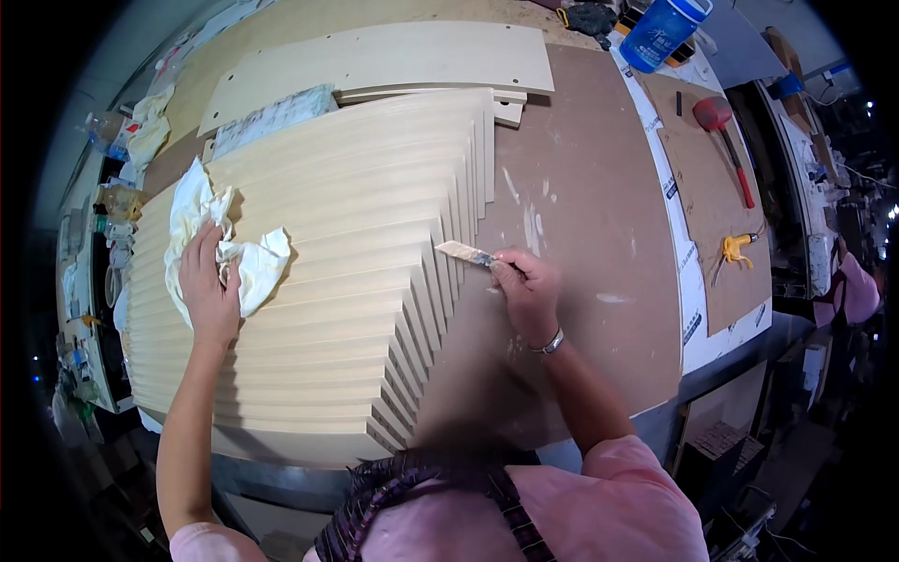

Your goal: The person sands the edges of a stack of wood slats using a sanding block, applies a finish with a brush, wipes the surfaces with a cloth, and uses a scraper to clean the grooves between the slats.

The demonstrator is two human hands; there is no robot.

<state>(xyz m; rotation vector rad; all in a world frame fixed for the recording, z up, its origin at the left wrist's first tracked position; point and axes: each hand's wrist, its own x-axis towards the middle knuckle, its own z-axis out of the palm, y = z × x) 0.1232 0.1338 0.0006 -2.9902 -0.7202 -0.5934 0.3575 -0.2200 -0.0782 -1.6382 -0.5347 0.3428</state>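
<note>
Probably the blade [461,251], pinched by closed fingers of the right hand [528,292] mid-frame, works best laid flat along the boards [337,244] at centre-left; the left hand [210,286], fingers loosely spread on the cloth [265,265], should press lightly.

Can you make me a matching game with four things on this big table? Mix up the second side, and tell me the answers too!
Things:
1. Cloth
2. Jug
3. Flat tool
4. Mallet

Clues:
A. Held in the right hand
B. Red at both ends
C. Under the left hand
D. Blue

Right pairs: 1-C, 2-D, 3-A, 4-B
</note>
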